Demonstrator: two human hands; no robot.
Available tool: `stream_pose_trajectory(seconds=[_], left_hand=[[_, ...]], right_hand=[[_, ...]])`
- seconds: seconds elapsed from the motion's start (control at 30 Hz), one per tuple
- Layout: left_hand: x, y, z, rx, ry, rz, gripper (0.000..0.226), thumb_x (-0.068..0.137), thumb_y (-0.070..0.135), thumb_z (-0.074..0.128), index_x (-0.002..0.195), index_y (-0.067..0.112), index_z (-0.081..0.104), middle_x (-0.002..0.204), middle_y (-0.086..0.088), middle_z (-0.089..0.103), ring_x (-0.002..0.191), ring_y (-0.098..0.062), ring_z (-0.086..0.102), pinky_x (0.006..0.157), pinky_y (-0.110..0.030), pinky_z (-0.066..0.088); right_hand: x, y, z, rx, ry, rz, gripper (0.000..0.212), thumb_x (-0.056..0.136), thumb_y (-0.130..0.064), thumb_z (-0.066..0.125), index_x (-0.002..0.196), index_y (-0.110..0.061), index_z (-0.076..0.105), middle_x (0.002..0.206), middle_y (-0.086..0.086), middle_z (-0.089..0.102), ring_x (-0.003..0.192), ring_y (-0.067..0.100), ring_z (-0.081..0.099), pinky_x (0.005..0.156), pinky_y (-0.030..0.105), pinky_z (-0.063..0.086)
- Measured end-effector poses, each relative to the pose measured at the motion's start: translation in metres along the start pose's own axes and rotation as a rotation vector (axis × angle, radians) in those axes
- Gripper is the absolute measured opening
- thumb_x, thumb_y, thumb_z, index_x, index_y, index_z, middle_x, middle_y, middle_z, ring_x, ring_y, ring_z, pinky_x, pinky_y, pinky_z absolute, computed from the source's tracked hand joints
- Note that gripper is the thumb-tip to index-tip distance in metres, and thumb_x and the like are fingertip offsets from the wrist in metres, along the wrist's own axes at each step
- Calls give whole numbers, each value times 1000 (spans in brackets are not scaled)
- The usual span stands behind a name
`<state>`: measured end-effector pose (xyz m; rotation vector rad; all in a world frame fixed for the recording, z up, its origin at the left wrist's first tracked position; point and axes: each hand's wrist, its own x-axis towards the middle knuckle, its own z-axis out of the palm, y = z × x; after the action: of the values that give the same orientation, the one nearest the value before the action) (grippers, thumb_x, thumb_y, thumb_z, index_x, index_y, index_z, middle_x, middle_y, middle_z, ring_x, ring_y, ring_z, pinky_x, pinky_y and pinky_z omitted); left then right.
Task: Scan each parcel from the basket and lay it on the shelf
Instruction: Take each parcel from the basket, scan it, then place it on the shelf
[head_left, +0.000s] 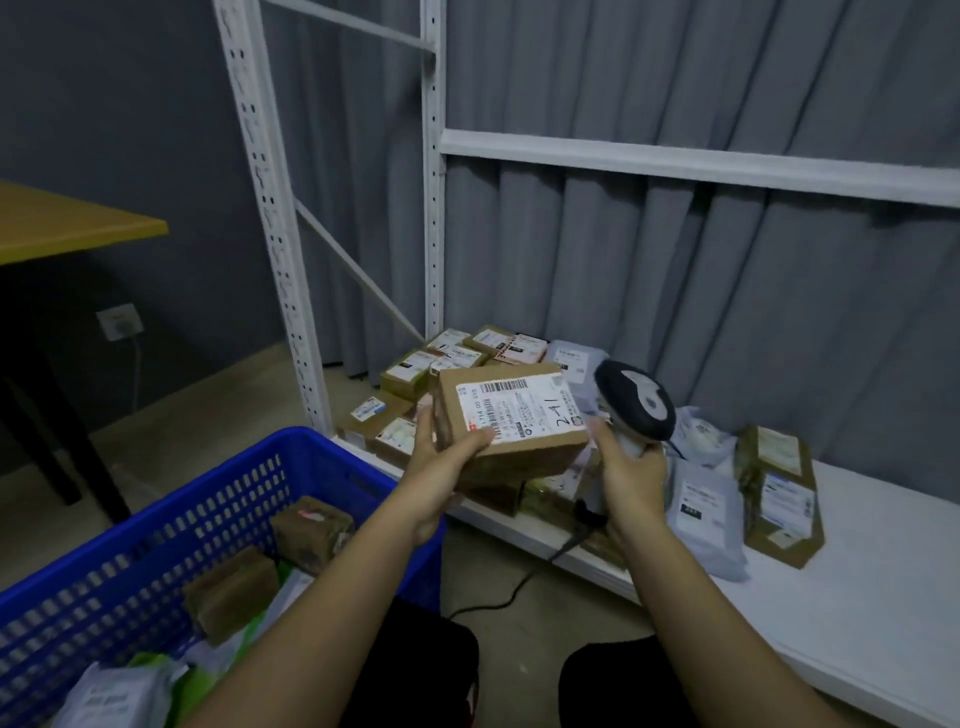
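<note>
Now scanning | left hand (441, 462) grips cardboard parcel (511, 421) from below, above shelf (883, 587) | right hand (631, 467) holds scanner (636, 408) | parcel seems light, stiff; hold by edges

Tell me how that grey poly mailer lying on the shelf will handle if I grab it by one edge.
The grey poly mailer looks wrinkled and soft, so it will probably sag. Its film looks smooth, perhaps slippery. It lies flat, so rolling seems unlikely.

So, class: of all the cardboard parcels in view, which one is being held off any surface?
The box with "2-11" handwritten on its label, gripped by the left hand beside the scanner; the others lie on the shelf or in the basket.
</note>
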<state>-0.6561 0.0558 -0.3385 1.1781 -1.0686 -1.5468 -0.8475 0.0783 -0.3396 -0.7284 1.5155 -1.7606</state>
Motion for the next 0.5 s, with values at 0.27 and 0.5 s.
stream_pose_trajectory(seconds=[0.27, 0.5], left_hand=[[59, -26, 19, 129, -146, -30, 65, 89, 27, 61, 146, 39, 30, 129, -3, 54, 102, -16, 59, 77, -30, 52], [99, -53, 28, -119, 42, -21, 88, 61, 57, 74, 135, 26, 37, 126, -8, 59, 108, -25, 63, 87, -40, 55]], right_hand=[[44, 42, -37, -114, -55, 35, 62, 75, -43, 78, 129, -21, 56, 124, -1, 65, 113, 19, 60, 98, 48, 50], [67, 55, -45, -27, -134, 85, 68, 61, -39, 87, 120, -13, 66, 113, 2, 72, 109, 21, 66, 96, 45, 52]])
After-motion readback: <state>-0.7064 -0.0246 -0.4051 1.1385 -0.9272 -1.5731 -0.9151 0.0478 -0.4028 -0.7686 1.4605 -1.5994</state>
